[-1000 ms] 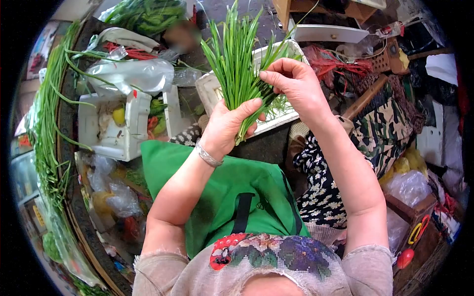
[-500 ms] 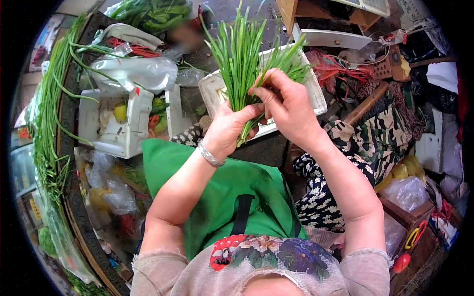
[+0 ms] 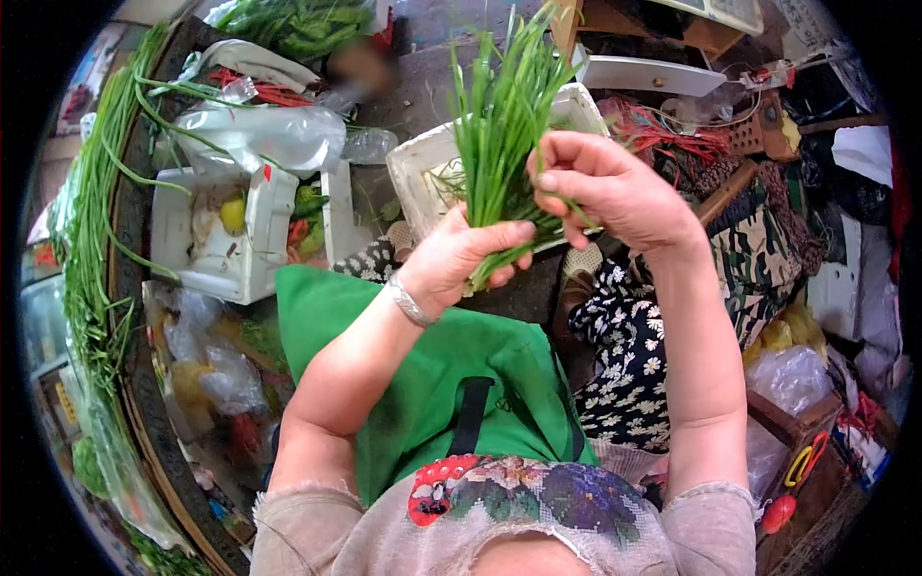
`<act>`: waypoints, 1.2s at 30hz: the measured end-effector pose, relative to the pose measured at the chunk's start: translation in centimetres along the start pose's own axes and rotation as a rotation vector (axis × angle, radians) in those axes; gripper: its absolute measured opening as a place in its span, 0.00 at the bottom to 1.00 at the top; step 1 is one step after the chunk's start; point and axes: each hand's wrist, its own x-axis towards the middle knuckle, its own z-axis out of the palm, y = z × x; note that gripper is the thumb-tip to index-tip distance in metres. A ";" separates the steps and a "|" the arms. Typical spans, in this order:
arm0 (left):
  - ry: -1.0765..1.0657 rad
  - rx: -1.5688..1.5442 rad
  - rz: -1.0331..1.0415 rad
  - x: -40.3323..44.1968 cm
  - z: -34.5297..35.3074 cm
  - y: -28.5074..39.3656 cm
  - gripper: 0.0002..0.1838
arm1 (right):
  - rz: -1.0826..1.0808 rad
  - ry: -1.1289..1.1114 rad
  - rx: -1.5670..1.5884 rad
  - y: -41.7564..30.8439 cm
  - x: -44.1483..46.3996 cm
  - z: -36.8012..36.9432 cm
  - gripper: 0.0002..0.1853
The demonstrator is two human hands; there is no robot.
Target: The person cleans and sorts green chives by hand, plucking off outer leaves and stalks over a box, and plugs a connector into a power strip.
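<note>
My left hand (image 3: 461, 254) is closed around the lower stems of a bunch of garlic chives (image 3: 495, 134), whose blades fan upward. The cut ends poke out below the thumb. At the bunch's right edge my right hand (image 3: 610, 187) is curled with thumb and forefinger together. A bit of green shows under its fingers, but what they pinch is mostly hidden. Behind and below the bunch sits a white foam box (image 3: 413, 178) with some loose green blades in it. A green apron (image 3: 413, 384) covers my lap.
Left stands another foam box (image 3: 259, 230) with a yellow item inside, near a clear plastic bag (image 3: 279, 134). Long green stalks (image 3: 91, 240) line the left ledge. Right are a white drawer (image 3: 653, 77), red plastic strings (image 3: 672, 134), camouflage cloth (image 3: 749, 269) and scissors (image 3: 807, 459).
The bunch has tilted right and its blades have drawn closer together. My right hand has moved right and slightly down, away from my left hand, which has shifted slightly.
</note>
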 end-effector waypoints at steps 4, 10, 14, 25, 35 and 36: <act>0.073 0.059 0.043 0.1 -0.2 0.0 0.16 | -0.148 0.122 0.029 -0.9 -0.5 0.0 0.07; 0.190 0.242 0.034 0.4 0.7 -0.7 0.12 | -0.218 0.317 -0.078 0.3 0.7 1.0 0.10; 0.291 0.335 0.062 0.6 1.3 -1.2 0.12 | -0.216 0.396 -0.262 1.5 1.3 0.9 0.16; 0.386 0.507 -0.026 1.1 1.1 -0.9 0.08 | -0.318 0.481 -0.576 2.7 1.5 1.5 0.09; 0.321 0.053 0.047 1.4 -0.8 -1.6 0.10 | -0.665 0.494 -1.288 3.1 0.7 3.9 0.06; 0.371 0.173 0.060 1.5 -0.3 -1.3 0.07 | -0.618 0.562 -1.229 3.1 0.9 3.6 0.05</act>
